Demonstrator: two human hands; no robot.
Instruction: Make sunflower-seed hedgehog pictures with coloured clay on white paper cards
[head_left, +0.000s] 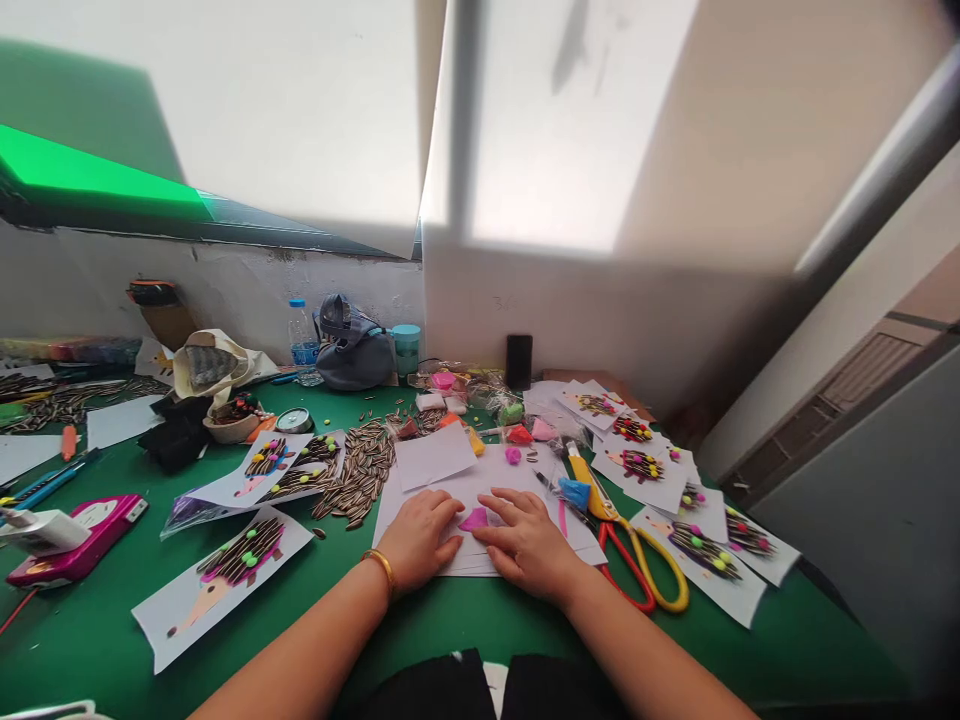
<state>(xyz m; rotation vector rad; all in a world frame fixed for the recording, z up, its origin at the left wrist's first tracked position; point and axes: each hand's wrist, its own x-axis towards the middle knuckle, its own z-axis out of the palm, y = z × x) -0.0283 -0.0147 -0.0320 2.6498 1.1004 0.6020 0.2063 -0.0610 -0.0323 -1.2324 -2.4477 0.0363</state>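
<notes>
Both hands rest on white paper sheets (390,510) at the front middle of the green table. A flat pink clay piece (474,519) lies between them. My left hand (421,538), with a gold bangle at the wrist, lies to its left, fingers apart and holding nothing. My right hand (529,540) is spread on the right, with fingertips at the edge of the pink piece. A small magenta clay lump (512,455) sits behind the hands, near a blank white card (436,458). A thin pink strip (562,518) lies just right of my right hand.
Yellow-handled scissors (660,568) and a blue clay lump (575,492) lie to the right. Striped seeds (360,470) are piled to the left. Hedgehog cards (225,590) lie on both sides. A bottle (303,345), a bag (354,350) and a phone (519,361) stand at the back.
</notes>
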